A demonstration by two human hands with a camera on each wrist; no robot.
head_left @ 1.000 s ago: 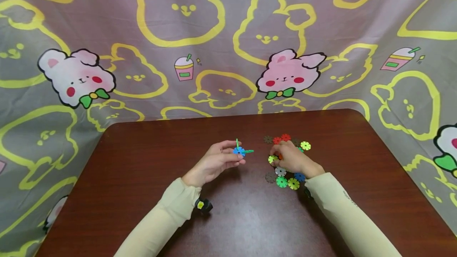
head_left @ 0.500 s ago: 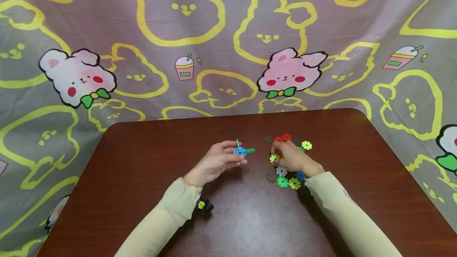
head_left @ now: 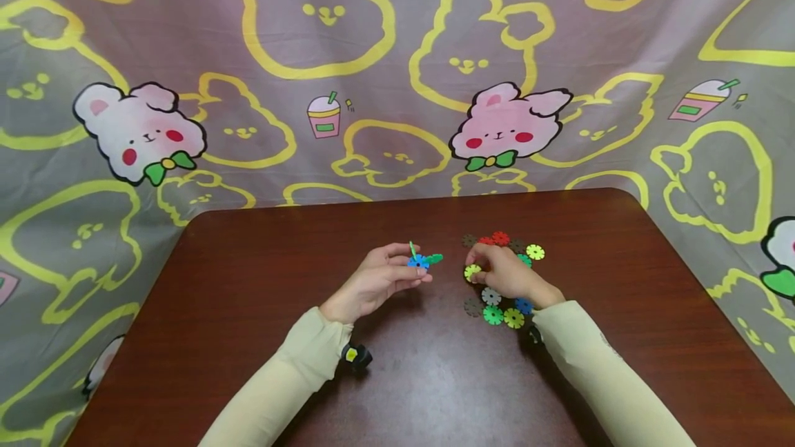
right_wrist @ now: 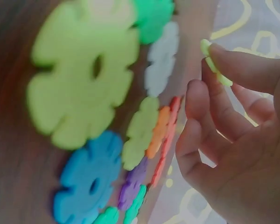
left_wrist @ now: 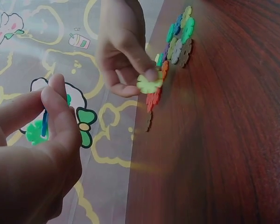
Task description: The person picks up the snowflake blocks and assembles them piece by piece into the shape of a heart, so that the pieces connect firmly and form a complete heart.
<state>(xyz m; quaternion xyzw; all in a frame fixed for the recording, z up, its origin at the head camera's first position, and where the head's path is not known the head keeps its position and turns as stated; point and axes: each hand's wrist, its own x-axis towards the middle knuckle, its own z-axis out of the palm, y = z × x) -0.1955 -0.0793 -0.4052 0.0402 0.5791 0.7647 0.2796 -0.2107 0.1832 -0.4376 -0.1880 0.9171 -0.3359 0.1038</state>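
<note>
My left hand (head_left: pixel 375 280) pinches a blue notched interlocking disc (head_left: pixel 419 264) between thumb and fingers, above the table. Slotted into its edge are two green discs, one upright and one green disc (head_left: pixel 437 258) pointing right. In the left wrist view, the blue disc (left_wrist: pixel 45 123) shows edge-on beside a green disc (left_wrist: pixel 36 132). To the right, my right hand (head_left: pixel 506 273) holds a yellow interlocking disc (head_left: pixel 472 273) by its rim. The right wrist view shows this yellow disc (right_wrist: pixel 217 69) nearly edge-on between thumb and forefinger, raised off the table.
Loose discs lie around and under the right hand on the brown table (head_left: pixel 397 378): a white disc (head_left: pixel 491 296), a green disc (head_left: pixel 493 315), a yellow disc (head_left: pixel 513 318), a blue disc (head_left: pixel 524 305) and a red disc (head_left: pixel 500 238) among them. A patterned curtain (head_left: pixel 397 102) hangs behind.
The right hand has drawn the yellow disc slightly left, away from the loose discs. In the left hand, the joined discs have turned a little, so the right green disc shows more face.
</note>
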